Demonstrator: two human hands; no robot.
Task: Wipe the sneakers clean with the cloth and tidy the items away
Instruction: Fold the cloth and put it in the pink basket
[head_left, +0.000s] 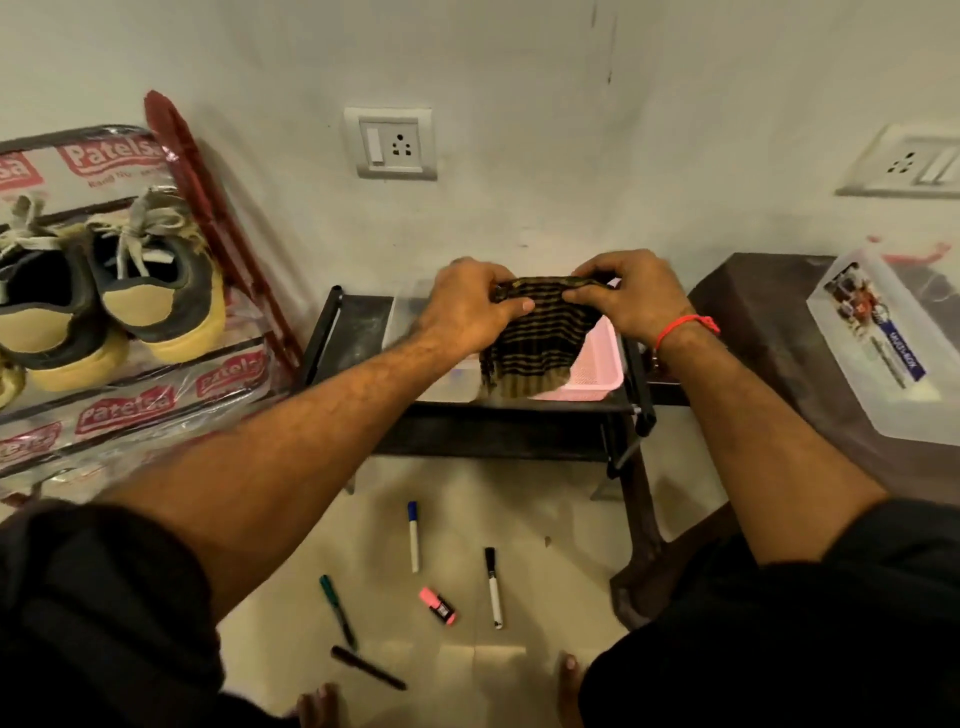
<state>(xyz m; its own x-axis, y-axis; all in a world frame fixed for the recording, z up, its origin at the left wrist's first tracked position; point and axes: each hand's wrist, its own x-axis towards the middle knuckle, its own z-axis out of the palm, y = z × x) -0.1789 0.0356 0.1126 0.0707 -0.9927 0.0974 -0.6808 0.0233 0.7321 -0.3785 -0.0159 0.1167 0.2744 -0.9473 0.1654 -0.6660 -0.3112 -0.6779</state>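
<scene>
A: On the left, what sits on the rack?

B: A pair of sneakers (104, 291), yellow soles and dark uppers with pale laces, heels toward the camera, on a red-framed shoe rack (218, 218) wrapped in printed plastic.

A: And moving toward the middle?

B: A low black stand (358, 332) against the wall. Above it the left hand (467, 306) pinches the left top edge of a dark striped cloth (530, 343), thumb in front, fingers curled behind.

A: Where does the cloth hang?

B: Folded, dangling between both hands over a pink basket (597, 364) on the stand. A clear container (447, 384) is just left of the basket.

A: The other hand?

B: The right hand (634, 301) grips the cloth's right top edge, fingers curled round it; a red thread (685, 325) circles the wrist.

A: On the floor?

B: A green marker (337, 610), a dark pen (369, 667), a blue-capped marker (413, 538), a pink highlighter (438, 606) and a black-capped marker (493, 587).

A: Far right?

B: A clear lidded box (893, 353) on a dark brown table (753, 312).
</scene>
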